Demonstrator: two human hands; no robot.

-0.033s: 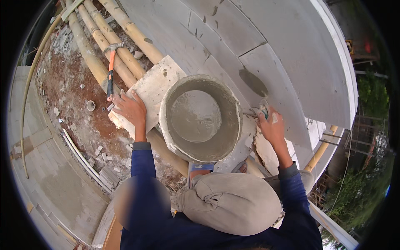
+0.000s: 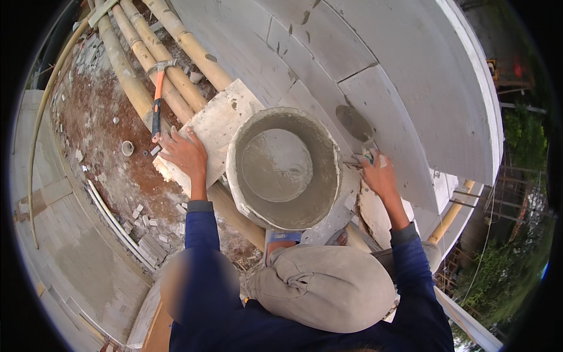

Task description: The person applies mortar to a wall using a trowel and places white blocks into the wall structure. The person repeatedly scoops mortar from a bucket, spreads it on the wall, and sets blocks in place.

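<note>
My right hand (image 2: pixel 380 174) is closed round the handle of a trowel (image 2: pixel 355 124), to the right of the bucket. The trowel's rounded, mortar-grey blade points away from me, over the face of the grey block wall (image 2: pixel 387 111); whether it touches the wall I cannot tell. A large bucket (image 2: pixel 233 146) with a crusted rim stands in front of me, with wet grey mortar (image 2: pixel 277 164) at its bottom. My left hand (image 2: pixel 185 154) rests with fingers spread on a pale, rough board (image 2: pixel 231 108) beside the bucket. Just beyond those fingertips lies the handle of an orange-and-black hammer (image 2: pixel 157 105).
Several bamboo poles (image 2: pixel 132 82) run away to the far left, under the board. Reddish rubble ground (image 2: pixel 94 135) lies left of them, with a small white cup-like piece (image 2: pixel 128 148). My knees (image 2: pixel 322 287) are close to the bucket. Greenery (image 2: pixel 510 246) shows beyond the wall at the right.
The trowel blade has dropped slightly toward me and shows a broader face. My right hand has shifted slightly with it. My left hand stays on the board.
</note>
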